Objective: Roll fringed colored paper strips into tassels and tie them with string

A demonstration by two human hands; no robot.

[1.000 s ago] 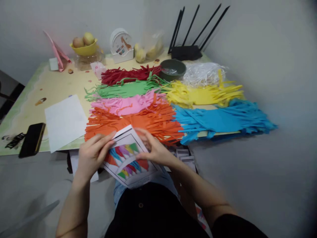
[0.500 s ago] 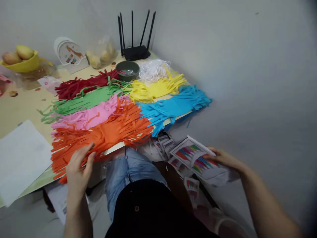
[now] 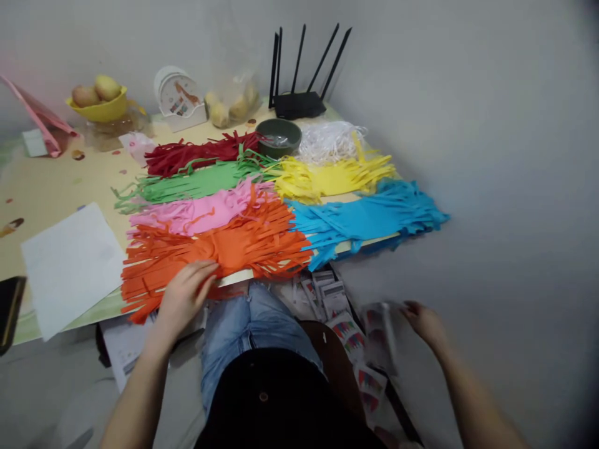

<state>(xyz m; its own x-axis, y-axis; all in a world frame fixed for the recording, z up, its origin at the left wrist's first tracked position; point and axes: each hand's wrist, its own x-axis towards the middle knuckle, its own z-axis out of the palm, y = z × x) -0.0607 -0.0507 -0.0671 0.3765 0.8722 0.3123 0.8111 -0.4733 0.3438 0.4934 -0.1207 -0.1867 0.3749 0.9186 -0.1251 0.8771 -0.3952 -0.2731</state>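
My left hand [image 3: 187, 296] rests at the front edge of the orange fringed strips [image 3: 229, 249], fingers stretched over them and thumb apart. To the lower right, my right hand [image 3: 428, 324] hangs beside the table near the wall. Close to its fingertips is a clear packet [image 3: 381, 337] with a coloured print, smeared by motion; whether the fingers still touch it cannot be made out. Below lie several similar printed packets [image 3: 349, 333]. Behind the orange strips are pink [image 3: 206, 209], green [image 3: 201, 183] and dark red [image 3: 201, 154] fringed bundles, with blue [image 3: 369, 215] and yellow [image 3: 334, 178] ones to the right.
A black router [image 3: 299, 105] with upright antennas stands at the back. Before it are a dark green bowl [image 3: 279, 137] and white shreds [image 3: 330, 142]. A white sheet [image 3: 72, 268] and a dark phone-like object [image 3: 10, 312] lie left. The wall [image 3: 505, 187] borders the right side.
My left hand has moved right and onto the orange strips' front edge. The packet, gripped by my right hand before, is now lower and blurred by its fingertips. The view has turned left.
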